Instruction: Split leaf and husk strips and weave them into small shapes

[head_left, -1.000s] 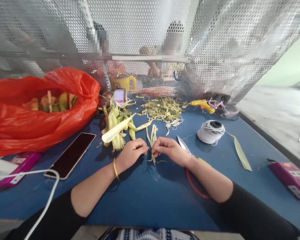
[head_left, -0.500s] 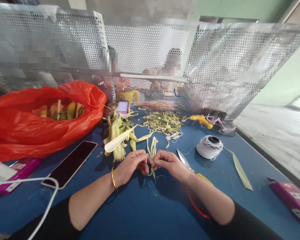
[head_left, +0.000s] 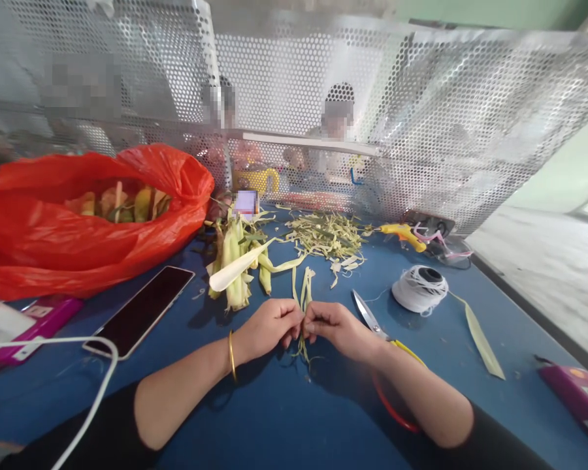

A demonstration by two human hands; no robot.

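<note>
A small bundle of pale green corn husk strips (head_left: pixel 307 286) stands between my hands, its loose ends fanning up and thin tails hanging below. My left hand (head_left: pixel 272 326), with a gold bangle at the wrist, pinches it from one side. From the other side my right hand (head_left: pixel 337 326) pinches the same bundle, thumb and fingertips pressed together. Both hands' fingertips meet at its middle, so the gripped part is hidden. Scissors (head_left: pixel 370 316) with yellow and red handles lie partly beneath my right forearm. Left of the bundle, corn husks (head_left: pixel 235 267) are heaped on the blue table (head_left: pixel 274 418).
A spool of white thread (head_left: pixel 420 289) stands at right, beside a single husk strip (head_left: pixel 480 339). Shredded husks (head_left: pixel 326 235) lie farther back, near a yellow glue gun (head_left: pixel 404 235). A red plastic bag (head_left: pixel 176 241) and a phone (head_left: pixel 142 310) are at left. A perforated screen (head_left: pixel 294 78) crosses behind.
The view has shifted slightly, moving most things a little to the right. My left fingers have closed in tighter at the bundle, and both hands still hold it.
</note>
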